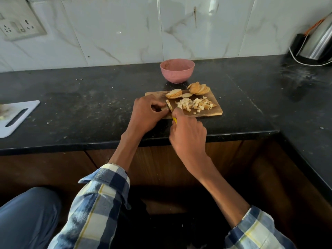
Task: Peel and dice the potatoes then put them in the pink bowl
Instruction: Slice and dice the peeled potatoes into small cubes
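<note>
The left hand (146, 112) pinches pale potato strips (168, 105) steady on the small wooden cutting board (214, 109) while the right hand (187, 131) grips a yellow-handled knife (174, 120). Diced cubes (192, 104) lie at three o'clock, uncut slices (198, 88) and the round pink bowl (177, 70) at twelve.

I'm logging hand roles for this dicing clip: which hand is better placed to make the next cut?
Right. The right hand already grips the yellow-handled knife, its blade by the potato strips on the wooden board. The left hand pinches those strips, steadying them.
</note>
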Motion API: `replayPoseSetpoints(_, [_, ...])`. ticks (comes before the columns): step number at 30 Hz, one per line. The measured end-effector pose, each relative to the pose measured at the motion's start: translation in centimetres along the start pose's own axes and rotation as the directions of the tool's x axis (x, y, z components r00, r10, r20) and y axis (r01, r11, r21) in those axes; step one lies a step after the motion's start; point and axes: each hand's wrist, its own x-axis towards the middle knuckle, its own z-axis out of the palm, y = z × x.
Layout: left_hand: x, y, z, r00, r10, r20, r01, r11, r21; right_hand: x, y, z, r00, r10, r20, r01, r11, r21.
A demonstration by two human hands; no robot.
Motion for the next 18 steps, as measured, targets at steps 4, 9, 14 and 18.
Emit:
replayPoseSetpoints(4, [0.1, 0.1, 0.0, 1.000, -0.006, -0.012, 0.007, 1.000, 0.026, 0.0, 0.0, -0.1, 1.000, -0.006, -0.003, 0.006, 1.000, -0.021])
replayPoseSetpoints(9, [0.0, 0.4, -0.1, 1.000, -0.010, -0.014, 0.011, 0.999, 0.038, 0.3, 0.2, 0.0, 0.998, 0.037, -0.046, -0.037, 0.999, 0.011])
replayPoseSetpoints(14, [0.1, 0.7, -0.2, 1.000, 0.013, 0.004, -0.013, 0.997, 0.081, 1.2, 1.3, -0.5, 0.989, 0.137, -0.061, -0.127, 0.982, 0.140])
replayPoseSetpoints(18, [0.1, 0.7, -0.1, 1.000, 0.005, 0.002, -0.006, 0.995, 0.096, 2.4, 2.6, -1.1, 0.968, 0.249, 0.013, -0.230, 0.870, 0.436])
